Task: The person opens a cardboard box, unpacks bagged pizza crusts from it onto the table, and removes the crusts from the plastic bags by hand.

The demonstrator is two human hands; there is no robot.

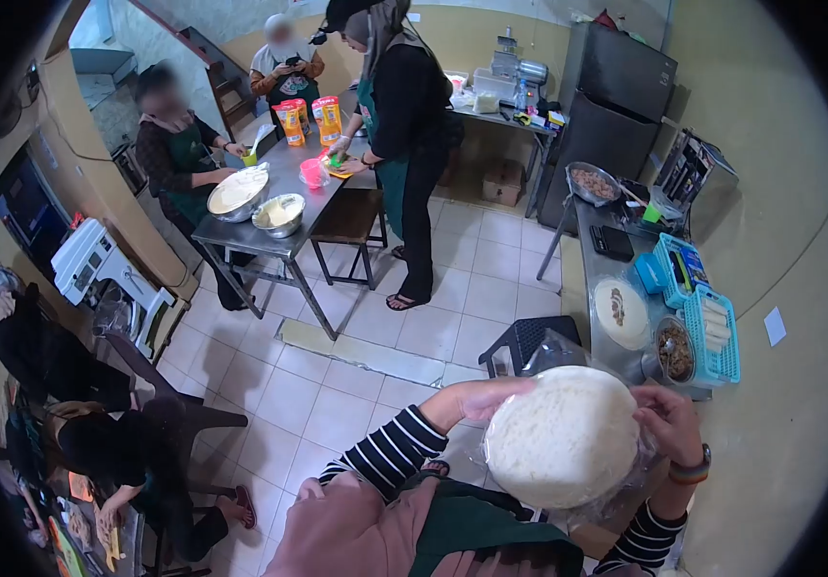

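A stack of round white spring roll wrappers (560, 438) in clear plastic is held up in front of my body. My left hand (493, 396) grips its upper left edge, the fingers partly hidden behind it. At the right edge, my right hand (669, 423) has its fingers bent against the wrappers and the loose plastic. On the steel table beyond lies a single round wrapper (623, 313) with a strip of brown filling on it. Next to that wrapper stands a bowl of brown filling (674, 351), with pale finished rolls (715, 322) in a blue basket (734, 358).
A digital scale (611, 242), a second blue basket (666, 260) and a bowl of meat (593, 183) stand along the right table. A black stool (544, 332) is just ahead. Co-workers stand around a steel table (289, 236) with bowls; others sit at lower left.
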